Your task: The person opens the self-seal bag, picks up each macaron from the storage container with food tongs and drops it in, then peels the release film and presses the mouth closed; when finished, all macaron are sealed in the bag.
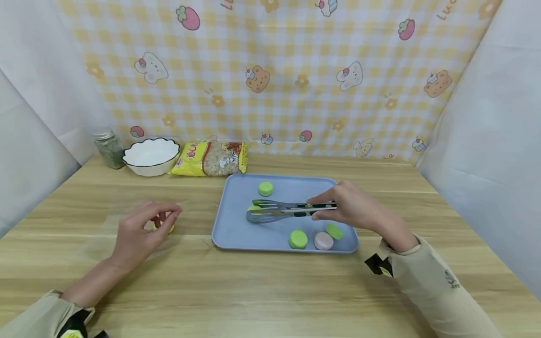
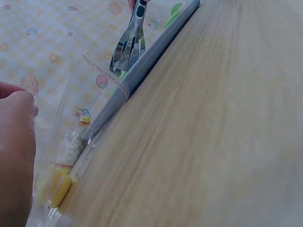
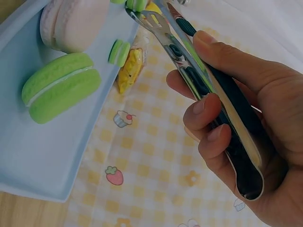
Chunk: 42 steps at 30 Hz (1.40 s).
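Observation:
My right hand [image 1: 351, 206] grips a pair of metal serving tongs [image 3: 189, 66] with dark handle inserts. In the head view the tongs' slotted ends lie over a green macaron [image 1: 254, 208] on the blue tray [image 1: 253, 239]. Left of the tray, my left hand [image 1: 141, 230] pinches the upper part of a clear plastic bag [image 2: 61, 113], thumb and forefinger together. Inside the bag, low down, is a yellow macaron [image 2: 61, 191]. Several more macarons rest on the tray: a green one [image 1: 266, 188] at the back, others near the front right, including a pale pink one [image 1: 323, 241].
Behind the tray lies a yellow food packet [image 1: 194, 159]. To its left stand a white scalloped bowl [image 1: 152, 155] with a dark rim and a glass jar [image 1: 109, 149] of green dried stuff. A checked curtain [image 1: 296, 103] hangs along the table's back edge.

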Tool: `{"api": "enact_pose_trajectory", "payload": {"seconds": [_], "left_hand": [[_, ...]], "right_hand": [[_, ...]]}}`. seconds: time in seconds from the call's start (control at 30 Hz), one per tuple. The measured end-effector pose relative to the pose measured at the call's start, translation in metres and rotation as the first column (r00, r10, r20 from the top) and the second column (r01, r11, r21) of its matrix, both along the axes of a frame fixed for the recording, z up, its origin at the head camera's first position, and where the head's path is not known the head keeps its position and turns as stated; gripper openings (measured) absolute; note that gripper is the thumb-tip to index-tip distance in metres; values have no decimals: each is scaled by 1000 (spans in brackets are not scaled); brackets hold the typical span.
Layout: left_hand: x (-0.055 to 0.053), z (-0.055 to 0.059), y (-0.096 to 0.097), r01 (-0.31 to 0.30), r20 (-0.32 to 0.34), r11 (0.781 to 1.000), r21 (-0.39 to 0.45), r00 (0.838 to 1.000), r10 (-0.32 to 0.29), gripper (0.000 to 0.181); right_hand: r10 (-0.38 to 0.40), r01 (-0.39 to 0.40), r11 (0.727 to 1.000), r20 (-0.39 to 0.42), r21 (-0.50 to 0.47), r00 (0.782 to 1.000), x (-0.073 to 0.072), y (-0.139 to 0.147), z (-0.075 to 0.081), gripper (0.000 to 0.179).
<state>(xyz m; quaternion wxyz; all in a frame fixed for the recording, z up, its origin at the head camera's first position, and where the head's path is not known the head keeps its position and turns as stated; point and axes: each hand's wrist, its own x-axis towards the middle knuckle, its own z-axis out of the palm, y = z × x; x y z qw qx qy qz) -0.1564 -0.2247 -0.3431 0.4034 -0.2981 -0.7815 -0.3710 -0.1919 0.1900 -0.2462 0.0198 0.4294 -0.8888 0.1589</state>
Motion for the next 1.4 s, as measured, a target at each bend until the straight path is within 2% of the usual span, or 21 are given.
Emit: {"api": "enact_pose_trajectory", "payload": {"seconds": [0.17,0.4,0.67,0.97,1.17,1.4], "left_hand": [[0,-2,0,3,-5,1000,3,1000,-3,10],[0,-1,-1,-3,4,1000,-5,1000,3,22],[0,-1,0,-1,0,1000,-9,1000,1,22],[1,-1,-2,-8,2,1000,-5,1000,8,21],[1,0,-1,-13,-1,1000,-8,1000,13,22],[0,-1,0,-2,-29,1000,-1,1000,2,7]], "right_hand": [[-10,10,1000,-5,-30,1000,0,1,1,31],[-27,26,998,-18,-57,999,3,0,4,31],[-12,10,997,-26,-71,1000,7,-8,11,31],[72,-75,996,-64,-48,995,11,-33,18,32],[129,-137,988,-105,-72,986,12,-54,20,31],[189,-196,980,-125,-42,974,14,-81,17,29]]}}
